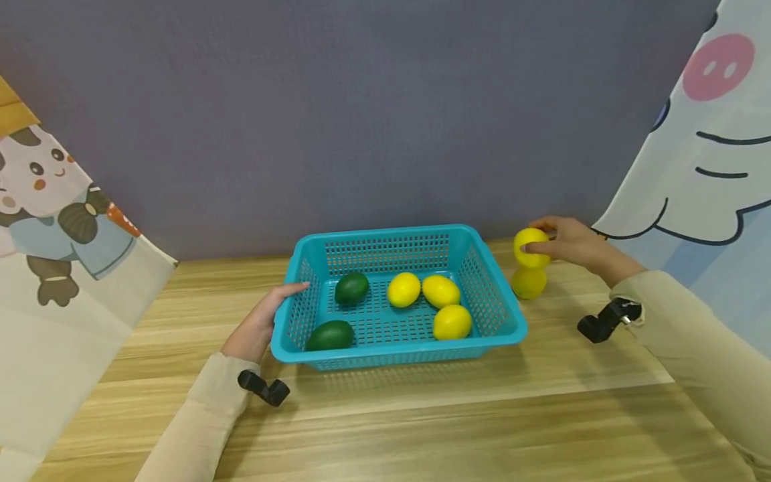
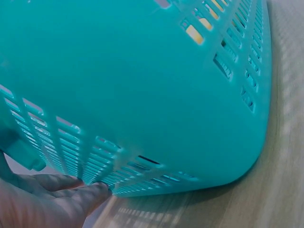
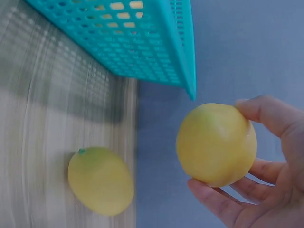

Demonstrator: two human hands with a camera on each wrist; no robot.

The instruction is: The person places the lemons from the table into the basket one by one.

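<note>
My right hand pinches a lemon between thumb and fingertips, raised beside the basket's right end. Under it on the table lies another yellow fruit with a small green tip. A turquoise plastic basket stands in the middle of the head view. My left hand grips its left rim, thumb over the edge and fingers against the outer wall. Three lemons lie in the right half of the basket. Two dark green, avocado-like fruits lie in its left half.
The wooden tabletop spreads in front of the basket and to both sides. A grey fabric panel rises close behind it. Cartoon-printed sheets flank the table, a cow-like figure at left and a pink-snouted one at right.
</note>
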